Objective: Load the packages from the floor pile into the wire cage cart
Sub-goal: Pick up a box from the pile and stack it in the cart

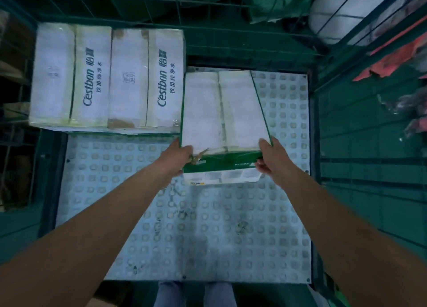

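A white and green carton (221, 112) lies inside the wire cage cart (369, 145), against the back wall on the studded pale blue cart floor (208, 226). My left hand (179, 156) grips its near left corner. My right hand (269, 159) grips its near right corner, thumb on top. Two white cartons printed "C'estbon" (108, 78) stand side by side to its left, at the cart's back left. Whether the held carton rests fully on the floor or is slightly lifted at my end, I cannot tell.
Green wire mesh walls close the cart at the back (161, 11) and the right. Green sacks (277, 1) and a white bundle (342, 13) lie beyond the mesh. My legs (196, 294) stand at the open near edge.
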`<state>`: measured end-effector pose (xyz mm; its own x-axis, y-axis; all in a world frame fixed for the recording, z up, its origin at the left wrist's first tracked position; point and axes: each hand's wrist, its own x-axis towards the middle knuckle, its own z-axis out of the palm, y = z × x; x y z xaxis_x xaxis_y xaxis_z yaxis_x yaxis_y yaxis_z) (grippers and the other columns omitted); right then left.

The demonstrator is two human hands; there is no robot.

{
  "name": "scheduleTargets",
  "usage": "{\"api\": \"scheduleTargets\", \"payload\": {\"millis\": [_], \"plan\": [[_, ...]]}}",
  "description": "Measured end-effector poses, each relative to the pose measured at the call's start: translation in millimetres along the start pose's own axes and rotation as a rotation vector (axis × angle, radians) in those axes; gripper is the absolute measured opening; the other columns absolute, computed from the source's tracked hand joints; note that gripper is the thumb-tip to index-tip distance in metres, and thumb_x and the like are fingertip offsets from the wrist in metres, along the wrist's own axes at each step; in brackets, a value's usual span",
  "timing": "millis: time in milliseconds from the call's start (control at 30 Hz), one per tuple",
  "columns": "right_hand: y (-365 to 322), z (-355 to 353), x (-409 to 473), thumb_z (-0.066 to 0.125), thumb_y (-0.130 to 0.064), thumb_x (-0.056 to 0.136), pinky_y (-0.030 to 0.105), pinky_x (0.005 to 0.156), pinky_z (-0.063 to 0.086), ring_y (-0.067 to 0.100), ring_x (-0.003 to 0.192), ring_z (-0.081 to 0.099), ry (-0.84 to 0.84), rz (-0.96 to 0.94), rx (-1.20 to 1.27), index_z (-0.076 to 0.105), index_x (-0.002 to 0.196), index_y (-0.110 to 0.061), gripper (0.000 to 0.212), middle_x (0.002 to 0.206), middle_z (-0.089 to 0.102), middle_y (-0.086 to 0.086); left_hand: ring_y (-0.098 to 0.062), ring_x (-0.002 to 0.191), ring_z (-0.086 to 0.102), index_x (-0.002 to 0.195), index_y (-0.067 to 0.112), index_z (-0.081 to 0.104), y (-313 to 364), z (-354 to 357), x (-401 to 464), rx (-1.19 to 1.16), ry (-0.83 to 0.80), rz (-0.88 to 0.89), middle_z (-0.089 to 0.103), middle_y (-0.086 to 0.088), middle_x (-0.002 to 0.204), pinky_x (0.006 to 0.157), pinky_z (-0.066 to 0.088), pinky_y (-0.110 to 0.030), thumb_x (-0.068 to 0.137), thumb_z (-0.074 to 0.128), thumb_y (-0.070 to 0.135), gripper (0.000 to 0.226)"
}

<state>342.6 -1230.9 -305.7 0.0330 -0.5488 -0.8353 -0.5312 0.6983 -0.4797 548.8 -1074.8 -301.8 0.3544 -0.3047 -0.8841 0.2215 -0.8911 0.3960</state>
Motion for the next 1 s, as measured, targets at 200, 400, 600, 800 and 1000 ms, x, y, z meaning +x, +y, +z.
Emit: {"api": "scheduleTargets", "payload": {"millis": [200,400,600,800,1000], "plan": [[47,0,40,0.04,-0.037,0.108,0.03,0.061,0.055,0.018,0.068,0.054,0.027,-0.028,-0.139,0.041,0.147,-0.032,0.039,0.097,0.057,0.005,-0.01,0.076,0.05,0.162,0.041,0.018,-28,25,34,-0.002,-0.026,-0.006,0.059,-0.01,0.138,0.063,0.048,-0.024,0.104,0.051,0.027,0.068],[30,34,77,0.056,-0.019,0.102,0.039,0.085,0.057,0.025,0.1,0.06,-0.071,-0.079,-0.106,0.011,0.162,-0.031,0.076,0.128,0.055,0.007,-0.022,0.097,0.063,0.161,0.039,0.025,-9,18,79,-0.114,0.103,0.117,0.05,-0.009,0.151,0.095,0.058,-0.042,0.1,0.053,0.013,0.071],[5,61,79,0.06,-0.02,0.102,0.041,0.109,0.05,0.019,0.108,0.063,-0.257,-0.125,-0.256,0.03,0.16,-0.035,0.067,0.162,0.036,0.007,-0.012,0.076,0.054,0.145,0.027,0.052,5,25,87,-0.123,0.05,0.188,0.059,0.002,0.102,0.071,0.049,-0.029,0.103,0.054,0.016,0.043],[-1,66,93,0.058,-0.021,0.102,0.039,0.105,0.053,0.021,0.116,0.059,-0.119,-0.122,-0.115,0.021,0.161,-0.039,0.071,0.15,0.046,0.005,-0.01,0.074,0.047,0.145,0.03,0.05,5,31,96,-0.128,-0.076,0.136,0.053,0.004,0.091,0.066,0.043,-0.025,0.103,0.053,0.015,0.044],[10,59,96,0.056,-0.005,0.1,0.046,0.116,0.041,0.027,0.143,0.043,-0.259,-0.126,-0.27,0.006,0.162,-0.046,0.089,0.165,0.025,0.0,-0.005,0.075,0.05,0.149,0.026,0.047,2,33,103,-0.1,-0.009,0.206,0.058,0.007,0.117,0.058,0.038,-0.02,0.105,0.049,0.022,0.045]]}}
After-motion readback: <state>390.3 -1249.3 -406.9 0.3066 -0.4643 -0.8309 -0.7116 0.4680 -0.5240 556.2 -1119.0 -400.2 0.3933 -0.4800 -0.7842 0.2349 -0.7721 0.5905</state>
